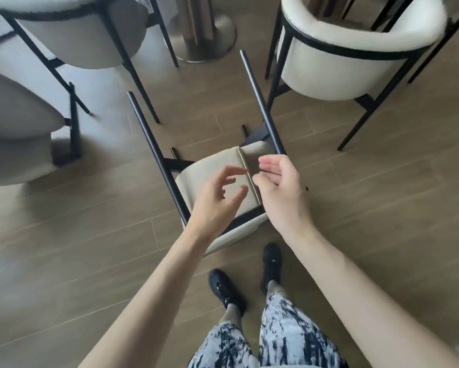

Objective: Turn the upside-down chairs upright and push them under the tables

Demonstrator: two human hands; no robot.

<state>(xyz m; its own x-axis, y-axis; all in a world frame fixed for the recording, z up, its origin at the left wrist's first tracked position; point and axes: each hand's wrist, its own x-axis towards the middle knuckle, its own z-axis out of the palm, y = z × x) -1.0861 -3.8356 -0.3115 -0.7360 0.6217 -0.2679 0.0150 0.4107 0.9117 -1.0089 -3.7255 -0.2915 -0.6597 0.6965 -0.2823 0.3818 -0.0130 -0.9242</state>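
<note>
Upturned chair (217,168) lies beneath both hands, left (217,197) and right (281,187), spread empty.

Single head view, looking steeply down, floor (382,208) close below

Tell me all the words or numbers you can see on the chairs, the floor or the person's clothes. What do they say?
There are none to read. The upside-down chair shows only plain beige fabric and black legs. The upright white chair, the wooden floor and the table base carry no writing. The patterned trousers have only blotches, and the black shoes show small shiny bits too tiny to read. Both hands, left and right, are bare.
</note>
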